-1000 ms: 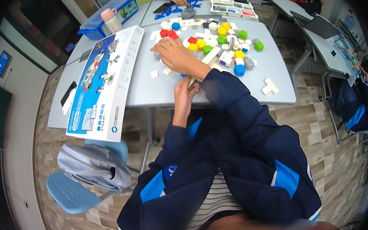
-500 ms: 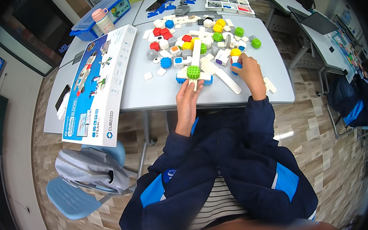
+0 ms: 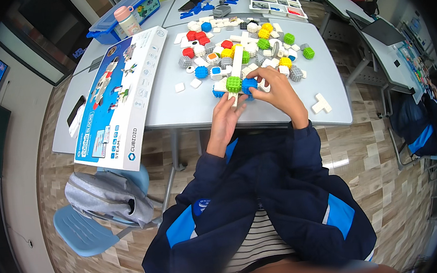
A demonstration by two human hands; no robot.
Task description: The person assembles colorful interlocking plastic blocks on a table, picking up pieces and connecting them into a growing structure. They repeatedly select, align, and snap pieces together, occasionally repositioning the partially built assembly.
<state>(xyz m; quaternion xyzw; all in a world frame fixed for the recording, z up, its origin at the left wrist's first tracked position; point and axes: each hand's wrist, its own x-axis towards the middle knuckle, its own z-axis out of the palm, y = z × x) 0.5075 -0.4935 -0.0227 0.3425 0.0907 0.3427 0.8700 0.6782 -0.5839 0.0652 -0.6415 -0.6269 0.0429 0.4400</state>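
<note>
Hands meet at the near edge of the grey table (image 3: 184, 105), both on the same block build. Your left hand (image 3: 225, 121) comes up from 6 o'clock with its fingers curled under the white beam assembly (image 3: 236, 67), gripping its near end just below the green studded cube (image 3: 233, 83). Your right hand (image 3: 277, 92) sits at 3 o'clock of that cube, fingers closed around the blue studded cube (image 3: 248, 85), which touches the green one. Whether the blue cube is fully seated on the build you cannot tell, since your fingers cover the joint.

At 12 o'clock of your hands lies a loose spread of coloured cubes (image 3: 241, 43) in red, yellow, green, blue, grey and white. A white T-shaped piece (image 3: 321, 103) rests alone at 3 o'clock, near the table edge. The large printed kit box (image 3: 116, 98) lies at 9 o'clock, overhanging the table. A grey backpack (image 3: 109, 195) sits on a light blue chair (image 3: 81, 229) at 8 o'clock
</note>
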